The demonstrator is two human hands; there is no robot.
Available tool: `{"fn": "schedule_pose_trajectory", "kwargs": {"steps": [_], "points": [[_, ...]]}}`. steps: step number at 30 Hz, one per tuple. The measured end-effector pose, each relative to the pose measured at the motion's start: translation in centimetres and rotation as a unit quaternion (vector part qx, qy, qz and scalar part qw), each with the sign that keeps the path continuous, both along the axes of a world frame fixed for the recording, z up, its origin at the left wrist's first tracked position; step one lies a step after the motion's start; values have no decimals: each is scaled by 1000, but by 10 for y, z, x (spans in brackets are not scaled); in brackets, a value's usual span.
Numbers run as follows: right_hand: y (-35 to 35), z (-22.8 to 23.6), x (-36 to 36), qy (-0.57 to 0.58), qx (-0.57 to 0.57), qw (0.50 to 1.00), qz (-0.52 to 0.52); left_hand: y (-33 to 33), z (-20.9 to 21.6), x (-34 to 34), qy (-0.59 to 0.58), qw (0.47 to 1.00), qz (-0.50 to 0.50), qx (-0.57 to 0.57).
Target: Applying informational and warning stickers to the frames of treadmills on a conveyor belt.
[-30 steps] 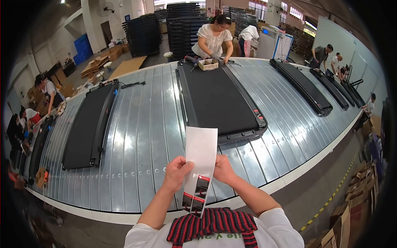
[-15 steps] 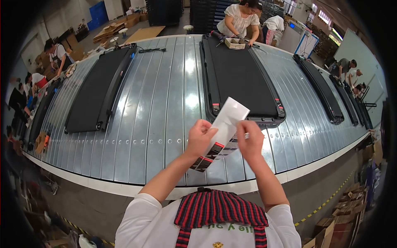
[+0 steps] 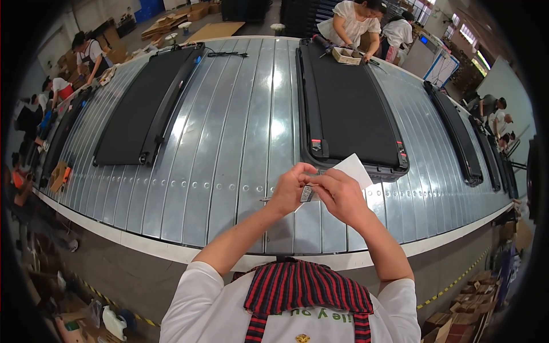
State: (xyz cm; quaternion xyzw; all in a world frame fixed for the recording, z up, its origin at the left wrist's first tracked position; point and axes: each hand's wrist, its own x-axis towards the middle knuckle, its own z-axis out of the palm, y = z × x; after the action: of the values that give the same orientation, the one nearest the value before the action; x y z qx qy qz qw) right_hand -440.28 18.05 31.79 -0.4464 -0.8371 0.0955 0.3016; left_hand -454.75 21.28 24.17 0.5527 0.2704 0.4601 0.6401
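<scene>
Over the near part of the metal table, my two hands meet at a white sheet of labels [image 3: 355, 170]. My left hand [image 3: 289, 190] is closed, its fingers pinching the sheet's edge. Bent over the sheet, my right hand [image 3: 343, 197] is also closed, thumb and fingertips pressed together close to the left fingertips. Between the hands shows a small dark grey printed label [image 3: 307, 194]; whether it is still stuck to the sheet is hidden. Just beyond my hands lies a black walking pad [image 3: 354, 108] with red marks on its near corners.
Another walking pad [image 3: 148, 103] lies left on the ribbed metal table [image 3: 229, 131], with a black cable [image 3: 227, 54] by its far end. More stand right [image 3: 454, 134]. Across the table, a person [image 3: 354, 28] works beside a small parts box [image 3: 347, 56]. Cardboard [image 3: 469, 308] lies on the floor at right.
The label sheet was upright and folded between my spread hands; now my hands are together and the sheet is turned, its blank side pointing right. The view has shifted slightly left.
</scene>
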Motion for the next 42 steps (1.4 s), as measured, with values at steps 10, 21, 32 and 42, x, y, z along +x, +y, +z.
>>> {"fn": "schedule_pose_trajectory", "kwargs": {"steps": [10, 21, 32, 42], "points": [[3, -3, 17, -40, -43, 996, 72, 8, -20, -4, 128, 992, 22, 6], [123, -36, 108, 472, -364, 793, -124, 67, 27, -59, 263, 952, -134, -81], [273, -179, 93, 377, -527, 737, -192, 140, -93, -7, 584, 760, -99, 266], [287, -194, 94, 381, -548, 715, -208, 188, -121, 21, 473, 789, -42, 389]]}}
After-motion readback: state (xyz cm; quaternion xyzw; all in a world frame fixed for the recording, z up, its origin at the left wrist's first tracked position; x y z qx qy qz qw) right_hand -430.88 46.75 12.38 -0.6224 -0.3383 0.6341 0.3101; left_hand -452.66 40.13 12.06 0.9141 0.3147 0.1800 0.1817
